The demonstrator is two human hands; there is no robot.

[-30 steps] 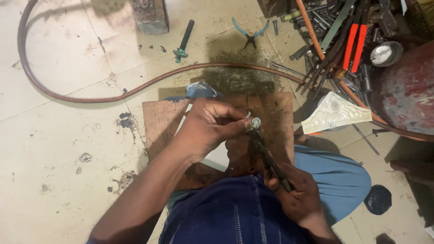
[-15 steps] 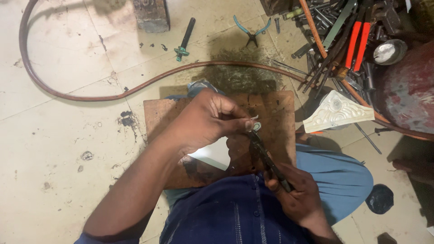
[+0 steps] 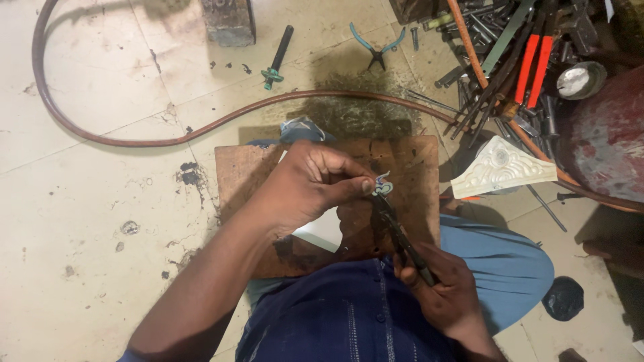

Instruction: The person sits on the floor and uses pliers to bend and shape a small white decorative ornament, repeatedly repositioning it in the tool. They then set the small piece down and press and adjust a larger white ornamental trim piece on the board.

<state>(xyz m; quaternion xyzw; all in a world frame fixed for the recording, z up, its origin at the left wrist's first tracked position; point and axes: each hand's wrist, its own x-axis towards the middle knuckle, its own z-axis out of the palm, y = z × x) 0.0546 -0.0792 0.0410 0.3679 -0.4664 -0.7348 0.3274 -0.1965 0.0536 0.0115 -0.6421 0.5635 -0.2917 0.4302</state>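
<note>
The left hand [image 3: 305, 188] pinches a small curled metal piece [image 3: 383, 187] between thumb and fingertips, over a brown wooden board [image 3: 416, 167] resting on the person's lap. The right hand [image 3: 439, 285] is clenched around the handles of dark pliers [image 3: 396, 224], whose tip meets the same piece. Beyond the board a reddish-brown hose [image 3: 134, 137] curves across the stained, cracked tile floor [image 3: 87, 221]. A white ornamental corner moulding [image 3: 500, 167] lies right of the board; blue-handled pliers [image 3: 376, 47] and a heap of tools [image 3: 510, 53] lie farther off.
</note>
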